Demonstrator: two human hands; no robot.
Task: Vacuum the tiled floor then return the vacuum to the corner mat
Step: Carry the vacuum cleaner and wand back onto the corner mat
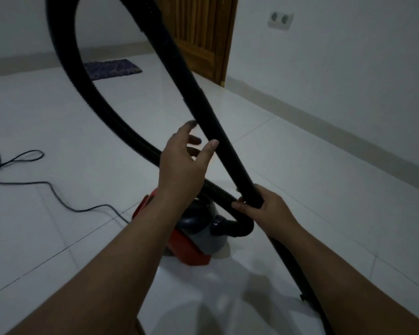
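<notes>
Right hand [264, 209] grips smooth black tube [211, 122] (ribbed hose [87, 93] beside).

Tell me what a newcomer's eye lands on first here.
The black wand slanting across the middle, gripped low by the right hand, with the open left hand reaching for it. Below sits the red and grey vacuum, its ribbed hose looping high on the left.
</notes>
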